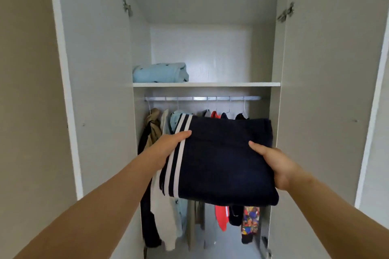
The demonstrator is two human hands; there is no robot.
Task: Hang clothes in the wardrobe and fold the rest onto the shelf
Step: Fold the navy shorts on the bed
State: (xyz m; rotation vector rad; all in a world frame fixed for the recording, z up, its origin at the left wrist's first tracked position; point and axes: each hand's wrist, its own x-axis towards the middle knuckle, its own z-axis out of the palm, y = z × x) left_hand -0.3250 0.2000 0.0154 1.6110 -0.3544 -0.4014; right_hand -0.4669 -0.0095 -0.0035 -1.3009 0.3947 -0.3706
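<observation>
A folded navy garment with white side stripes (219,160) is held up in front of the open wardrobe, below the shelf (231,84). My left hand (168,146) grips its left striped edge, thumb on top. My right hand (273,162) grips its right edge, thumb on top as well. A folded light-blue garment (161,72) lies at the left end of the shelf. Under the shelf, several clothes hang from the rail (202,98), partly hidden behind the navy garment.
Both wardrobe doors stand open, the left door (92,69) and the right door (328,69). Hanging pieces include a tan jacket (152,128), a white top (163,206), a red item (222,216) and a multicoloured one (250,219). The shelf's right part is bare.
</observation>
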